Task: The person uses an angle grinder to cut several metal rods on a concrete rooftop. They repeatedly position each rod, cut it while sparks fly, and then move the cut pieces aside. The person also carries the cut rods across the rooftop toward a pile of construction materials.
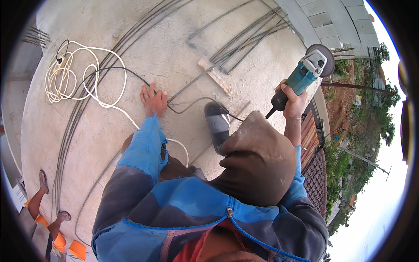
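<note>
My left hand (153, 101) rests low on the concrete floor (131, 74), fingers spread beside a dark cable (135, 74) and the end of a thin steel rod (187, 85). My right hand (291, 98) is closed on the body of a teal and black angle grinder (301, 76), raised with its disc upward above my bent knee (257, 148). The grinder's black cord runs down past my shoe (216, 124). At the left lies a loose coil of white extension cord (65, 94) with a socket (60, 65). A short pale board (214, 77) lies beneath the rod.
Bundles of long steel rods (65, 157) cross the floor. A person's sandalled feet (43, 185) are at lower left near orange pieces (77, 249). A grey block wall (331, 22) is at top right, with roofs (314, 174), greenery and a slope beyond the floor's edge at right.
</note>
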{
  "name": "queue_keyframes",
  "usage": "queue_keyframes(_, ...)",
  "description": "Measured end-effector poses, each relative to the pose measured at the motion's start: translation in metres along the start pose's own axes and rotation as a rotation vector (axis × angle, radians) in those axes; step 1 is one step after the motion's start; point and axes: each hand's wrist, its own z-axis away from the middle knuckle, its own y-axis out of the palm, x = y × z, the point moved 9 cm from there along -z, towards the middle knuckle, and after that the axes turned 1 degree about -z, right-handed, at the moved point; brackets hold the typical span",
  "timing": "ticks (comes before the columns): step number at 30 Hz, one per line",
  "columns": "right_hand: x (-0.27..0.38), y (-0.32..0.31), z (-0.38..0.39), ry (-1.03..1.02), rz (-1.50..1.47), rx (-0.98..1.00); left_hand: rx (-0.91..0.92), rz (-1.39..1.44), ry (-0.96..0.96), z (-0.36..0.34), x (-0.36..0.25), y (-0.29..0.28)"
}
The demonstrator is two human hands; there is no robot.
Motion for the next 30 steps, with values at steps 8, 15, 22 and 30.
queue_keyframes(8,-0.07,0.055,0.003,0.09,-0.279,0.156,-0.058,0.043,0.027,0.001,0.0,-0.011)
queue_keyframes(15,-0.129,0.079,0.01,0.172,-0.23,0.225,-0.291,-0.009,-0.006,-0.014,-0.008,-0.05)
queue_keyframes(22,-0.142,0.083,0.019,0.247,-0.304,0.236,0.12,1.014,-0.053,-0.062,-0.256,-0.088)
queue_keyframes(30,-0.159,0.065,0.034,0.188,-0.22,0.188,0.324,1.198,-0.252,-0.049,-0.334,-0.057)
